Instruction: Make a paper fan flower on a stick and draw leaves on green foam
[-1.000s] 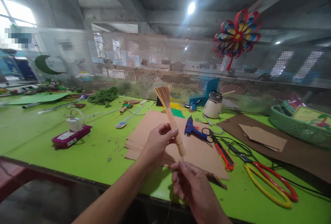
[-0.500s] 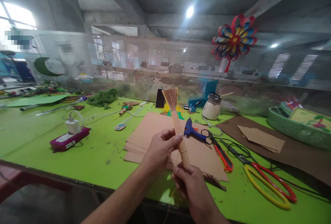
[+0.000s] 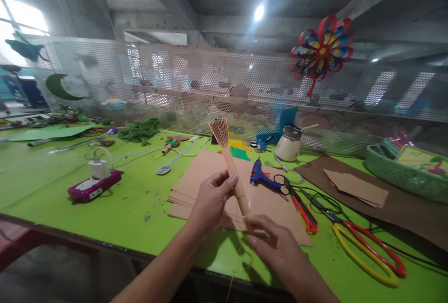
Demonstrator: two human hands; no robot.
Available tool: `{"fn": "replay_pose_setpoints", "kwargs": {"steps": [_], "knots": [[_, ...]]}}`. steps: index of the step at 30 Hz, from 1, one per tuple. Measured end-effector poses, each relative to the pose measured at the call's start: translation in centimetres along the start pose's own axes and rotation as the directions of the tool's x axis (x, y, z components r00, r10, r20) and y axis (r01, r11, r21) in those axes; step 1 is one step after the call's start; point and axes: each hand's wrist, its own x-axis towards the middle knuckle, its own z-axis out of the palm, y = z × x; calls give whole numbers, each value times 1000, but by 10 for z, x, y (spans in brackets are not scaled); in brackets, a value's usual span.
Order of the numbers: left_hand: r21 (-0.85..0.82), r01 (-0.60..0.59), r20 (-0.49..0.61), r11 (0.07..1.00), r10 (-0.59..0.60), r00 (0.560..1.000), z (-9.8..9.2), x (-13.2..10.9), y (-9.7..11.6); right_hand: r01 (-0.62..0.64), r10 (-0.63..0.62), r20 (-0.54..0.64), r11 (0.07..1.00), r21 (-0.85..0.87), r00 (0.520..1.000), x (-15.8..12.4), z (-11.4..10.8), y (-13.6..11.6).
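Note:
A brown paper piece (image 3: 231, 163) with a narrow handle and a flared, pleated, yellow-edged top tilts up to the left. My left hand (image 3: 213, 200) is closed around the middle of its handle, thumb on top. At the handle's lower end is my right hand (image 3: 276, 247), its thumb and forefinger bent around a thin yellow thread (image 3: 231, 284) that hangs below them. Part of the thread is hidden by the fingers. Beneath both hands lies a stack of brown paper sheets (image 3: 196, 172).
On the sheets rests a blue glue gun (image 3: 262, 177), with a red utility knife (image 3: 306, 214) and red-and-yellow scissors (image 3: 367, 251) to its right. A jar (image 3: 289, 144) stands behind. Further right is a green basket (image 3: 402, 177); a purple power strip (image 3: 96, 186) lies left.
The paper piece has shifted left and leans more, its top swinging left. My right hand has moved from the handle's lower end to the right and slightly down, its fingers less tightly curled.

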Motion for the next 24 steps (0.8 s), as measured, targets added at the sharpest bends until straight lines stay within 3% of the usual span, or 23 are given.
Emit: {"fn": "replay_pose_setpoints", "kwargs": {"steps": [2, 4, 6, 10, 16, 21, 24], "knots": [[7, -6, 6, 1000, 6, 1000, -1, 0, 1, 129, -146, -145, 984, -120, 979, -4, -13, -9], [15, -7, 23, 1000, 7, 1000, 1, -1, 2, 201, -239, -218, 962, -184, 946, -5, -17, -18], [30, -12, 42, 999, 10, 999, 4, -3, 2, 188, -210, -166, 972, -138, 964, -3, -10, -25], [105, -52, 68, 993, 45, 997, 9, -11, 6, 142, -153, 76, 981, 132, 985, 7, 17, -26], [248, -63, 111, 967, 36, 993, 8, -20, 16, 91, -111, 101, 979, 184, 989, 9, 36, -2], [409, -196, 77, 891, 180, 981, 5, -10, 27, 67, -80, 56, 976, 205, 995, 6, 41, 8], [437, -218, 65, 872, 211, 975, 3, -2, 31, 65, -78, 63, 980, 189, 995, 5, 44, 10]]}}
